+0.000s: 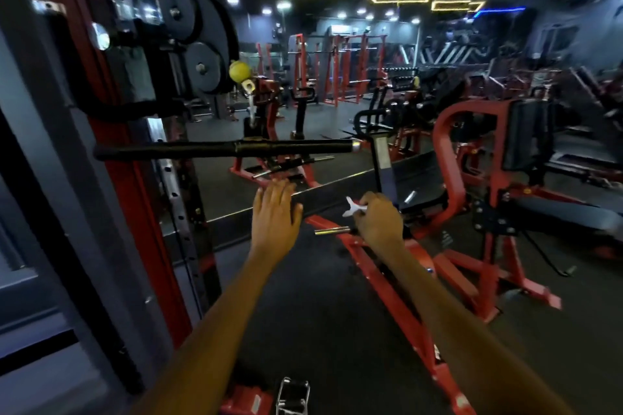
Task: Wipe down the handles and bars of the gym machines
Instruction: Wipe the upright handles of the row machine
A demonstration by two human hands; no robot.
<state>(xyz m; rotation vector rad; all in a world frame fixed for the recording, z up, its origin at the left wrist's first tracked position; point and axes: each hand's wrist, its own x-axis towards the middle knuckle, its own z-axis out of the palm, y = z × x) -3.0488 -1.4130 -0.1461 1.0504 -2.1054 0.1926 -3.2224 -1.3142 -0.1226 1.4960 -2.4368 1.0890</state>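
Reaching forward from the bottom of the view, two bare arms stretched out over a dark gym floor (320, 330). The left hand (274, 212) was flat, palm down, its fingers straight and close together, holding nothing; whether it touched anything beneath it could not be told. The right hand (379, 219), a short way to its right and apart from it, was curled around a small white cloth (354, 207), a crumpled corner of which stuck out past the knuckles. Just below and left of that hand, a short chrome peg (332, 231) jutted sideways from the red frame (387, 280) of a low machine that ran diagonally along the floor; the hand was near the peg, but contact was not clear.

Above both hands, a long black padded bar (222, 147) hung level across the middle of the view, ending in a silver cap on its right. It hung from a cable attachment with a yellow ball (240, 71) above it, beside black pulley wheels (199, 40) on a tall red upright (111, 118) at the left. A large mirror (303, 77) behind reflected rows of red racks and glowing yellow ceiling lights. To the right stood another red machine with a black pad (529, 135).
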